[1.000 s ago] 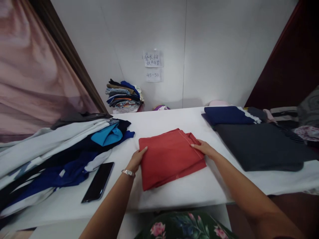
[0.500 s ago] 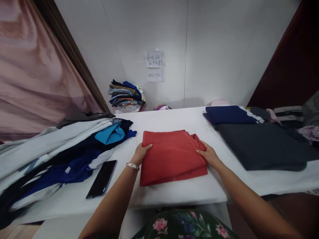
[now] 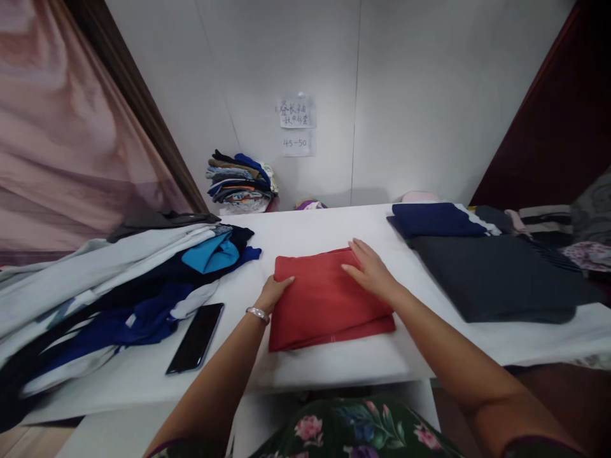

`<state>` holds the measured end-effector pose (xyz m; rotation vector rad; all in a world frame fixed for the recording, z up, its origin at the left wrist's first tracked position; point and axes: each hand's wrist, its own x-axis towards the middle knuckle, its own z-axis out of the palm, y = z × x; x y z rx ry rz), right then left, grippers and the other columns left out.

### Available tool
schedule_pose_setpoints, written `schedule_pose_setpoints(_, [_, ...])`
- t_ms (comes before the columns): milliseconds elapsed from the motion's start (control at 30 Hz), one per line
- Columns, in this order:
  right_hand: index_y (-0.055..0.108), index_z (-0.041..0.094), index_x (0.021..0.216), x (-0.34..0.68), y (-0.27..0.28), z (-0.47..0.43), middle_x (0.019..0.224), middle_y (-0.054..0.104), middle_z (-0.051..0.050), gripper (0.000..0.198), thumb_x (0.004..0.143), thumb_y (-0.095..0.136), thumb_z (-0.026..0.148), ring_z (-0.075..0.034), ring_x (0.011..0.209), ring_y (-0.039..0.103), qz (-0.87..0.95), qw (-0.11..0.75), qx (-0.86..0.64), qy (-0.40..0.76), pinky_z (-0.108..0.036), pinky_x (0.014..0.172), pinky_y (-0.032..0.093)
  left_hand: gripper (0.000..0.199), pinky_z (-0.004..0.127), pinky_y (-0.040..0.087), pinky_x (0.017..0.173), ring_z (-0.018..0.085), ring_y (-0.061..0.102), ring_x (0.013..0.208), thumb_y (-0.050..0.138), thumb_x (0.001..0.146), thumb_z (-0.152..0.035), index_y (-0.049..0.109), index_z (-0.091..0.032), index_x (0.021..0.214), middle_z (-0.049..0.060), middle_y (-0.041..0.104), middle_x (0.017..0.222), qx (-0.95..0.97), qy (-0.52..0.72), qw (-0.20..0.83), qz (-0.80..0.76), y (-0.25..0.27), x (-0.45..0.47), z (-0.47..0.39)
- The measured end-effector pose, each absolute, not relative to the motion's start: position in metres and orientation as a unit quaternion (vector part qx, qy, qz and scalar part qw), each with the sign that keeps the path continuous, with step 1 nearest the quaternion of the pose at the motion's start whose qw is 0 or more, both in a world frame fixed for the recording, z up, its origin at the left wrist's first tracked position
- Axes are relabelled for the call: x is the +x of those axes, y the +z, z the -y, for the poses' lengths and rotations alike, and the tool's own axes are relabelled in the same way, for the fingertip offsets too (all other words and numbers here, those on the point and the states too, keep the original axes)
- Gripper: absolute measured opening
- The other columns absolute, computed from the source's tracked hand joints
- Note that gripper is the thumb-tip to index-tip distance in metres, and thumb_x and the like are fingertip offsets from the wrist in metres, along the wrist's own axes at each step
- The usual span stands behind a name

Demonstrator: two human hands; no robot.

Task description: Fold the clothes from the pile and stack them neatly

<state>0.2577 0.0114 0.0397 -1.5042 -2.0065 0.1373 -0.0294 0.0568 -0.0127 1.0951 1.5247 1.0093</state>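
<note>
A black phone (image 3: 195, 338) lies flat — paper signs (image 3: 298, 146) hang on the wall (image 3: 415, 95).

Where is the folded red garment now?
In the head view, the folded red garment lies near centre, its left edge in the left hand, between the smartphone and the dark gray garment.

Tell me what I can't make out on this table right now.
All in the head view:
1. Part of the left hand, hidden by the red cloth.
2. The red cloth's surface under the right hand, covered by that hand.
3. The purple-and-white item's bottom, behind the table.
4. The clothes heap's far end, cut off by the left picture edge.
</note>
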Motion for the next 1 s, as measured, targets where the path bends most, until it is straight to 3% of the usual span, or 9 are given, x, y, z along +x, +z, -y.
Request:
schedule_pose_setpoints(100, [0.031,0.017,0.147,0.223,0.041,-0.027,0.157,0.021,-0.011,0.067,0.091,0.042,0.053,-0.025,0.146,0.013,0.774,0.308,-0.552,0.036,-0.048,0.117,0.016,0.032,0.034,0.058,0.073,0.027,0.071,0.083,0.082,0.063,-0.028,0.069,-0.013,0.087,0.012,0.075,0.09,0.464,0.416,0.462,-0.631,-0.014,-0.027,-0.056])
schedule_pose_setpoints(167, [0.029,0.016,0.148,0.211,0.026,-0.038,0.157,0.019,-0.012,0.069,0.092,0.04,0.054,-0.026,0.146,0.01,0.776,0.256,-0.575,0.051,-0.052,0.116,0.009,0.029,0.035,0.058,0.074,0.027,0.071,0.084,0.082,0.063,-0.025,0.069,-0.014,0.086,0.012,0.075,0.09,0.474,0.416,0.449,-0.633,-0.015,-0.026,-0.056])
schedule_pose_setpoints(267, [0.037,0.013,0.144,0.208,-0.005,-0.051,0.154,0.028,-0.016,0.07,0.091,0.039,0.059,-0.031,0.144,0.018,0.767,0.128,-0.618,0.117,-0.055,0.114,0.012,0.027,0.034,0.057,0.077,0.026,0.07,0.087,0.08,0.064,-0.024,0.069,-0.014,0.086,0.011,0.075,0.093,0.489,0.416,0.432,-0.633,-0.017,-0.026,-0.056])
schedule_pose_setpoints(367, [0.043,0.013,0.14,0.212,-0.022,-0.056,0.152,0.032,-0.016,0.069,0.091,0.037,0.061,-0.032,0.142,0.024,0.757,0.091,-0.631,0.142,-0.055,0.112,0.018,0.026,0.034,0.057,0.077,0.025,0.07,0.087,0.078,0.066,-0.024,0.068,-0.015,0.088,0.011,0.074,0.095,0.505,0.412,0.423,-0.63,-0.021,-0.026,-0.057])
schedule_pose_setpoints(533, [0.05,0.015,0.136,0.25,-0.016,-0.046,0.15,0.038,-0.013,0.056,0.091,0.046,0.048,-0.027,0.142,0.024,0.729,0.221,-0.627,0.162,-0.048,0.115,0.016,0.028,0.034,0.056,0.074,0.026,0.07,0.086,0.077,0.067,-0.028,0.068,-0.013,0.09,0.013,0.074,0.097,0.523,0.401,0.407,-0.633,-0.025,-0.029,-0.059])
schedule_pose_setpoints(600, [0.049,0.015,0.136,0.281,-0.017,-0.037,0.151,0.036,-0.012,0.056,0.086,0.056,0.04,-0.026,0.143,0.022,0.636,0.323,-0.674,0.194,-0.044,0.117,0.015,0.031,0.034,0.056,0.075,0.027,0.07,0.087,0.077,0.066,-0.028,0.068,-0.012,0.091,0.013,0.074,0.098,0.527,0.396,0.398,-0.638,-0.025,-0.029,-0.06])
schedule_pose_setpoints(667, [0.045,0.012,0.139,0.311,-0.023,-0.026,0.147,0.041,-0.015,0.063,0.082,0.061,0.035,-0.028,0.14,0.03,0.514,0.386,-0.717,0.27,-0.043,0.116,0.021,0.03,0.033,0.055,0.075,0.026,0.07,0.088,0.077,0.067,-0.028,0.069,-0.012,0.091,0.013,0.074,0.098,0.533,0.39,0.396,-0.638,-0.024,-0.028,-0.06])
schedule_pose_setpoints(800, [0.038,0.007,0.142,0.337,-0.036,-0.007,0.127,0.059,-0.02,0.073,0.081,0.063,0.04,-0.031,0.114,0.059,0.413,0.407,-0.72,0.381,-0.045,0.1,0.045,0.027,0.03,0.055,0.072,0.025,0.07,0.088,0.073,0.07,-0.027,0.069,-0.011,0.092,0.013,0.074,0.098,0.538,0.377,0.397,-0.641,-0.024,-0.027,-0.062])
schedule_pose_setpoints(1000, [0.062,0.015,0.115,0.32,-0.033,0.0,0.108,0.071,-0.011,0.051,0.073,0.072,0.042,-0.025,0.097,0.068,0.397,0.442,-0.602,0.533,-0.036,0.084,0.055,0.026,0.03,0.054,0.07,0.025,0.07,0.086,0.073,0.07,-0.029,0.069,-0.012,0.09,0.012,0.074,0.097,0.537,0.354,0.378,-0.666,-0.017,-0.025,-0.06])
